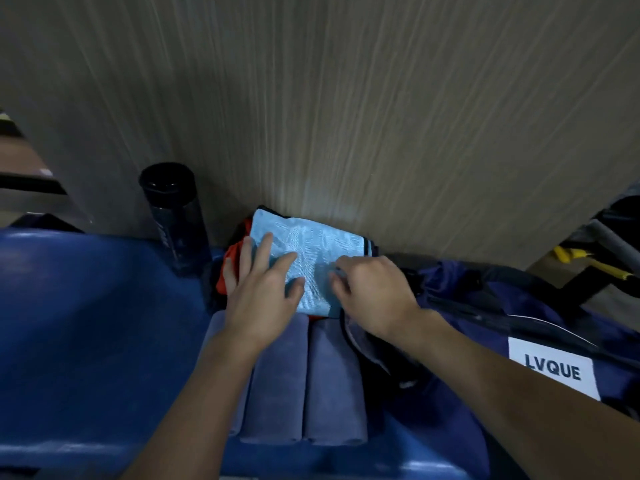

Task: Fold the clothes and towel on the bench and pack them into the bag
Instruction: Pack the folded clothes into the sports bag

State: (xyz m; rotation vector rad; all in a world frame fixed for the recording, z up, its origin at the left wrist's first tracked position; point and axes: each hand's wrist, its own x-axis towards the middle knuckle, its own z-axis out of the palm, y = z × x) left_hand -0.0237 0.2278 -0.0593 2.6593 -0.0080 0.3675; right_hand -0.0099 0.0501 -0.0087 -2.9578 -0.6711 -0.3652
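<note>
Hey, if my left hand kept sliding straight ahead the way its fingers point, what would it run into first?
The left hand lies flat on the light blue garment, fingers aimed at the wall. It would cross the garment and likely meet the wall first, though depth is unclear.

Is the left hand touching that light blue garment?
Touching. The head view shows the left hand lying flat, fingers spread, on the light blue garment.

left grip (pixel 263 289) flat, right grip (pixel 372 294) pinching

Dim, bluish light; soft motion blur throughout; wide-angle bending toward the edges.
</note>
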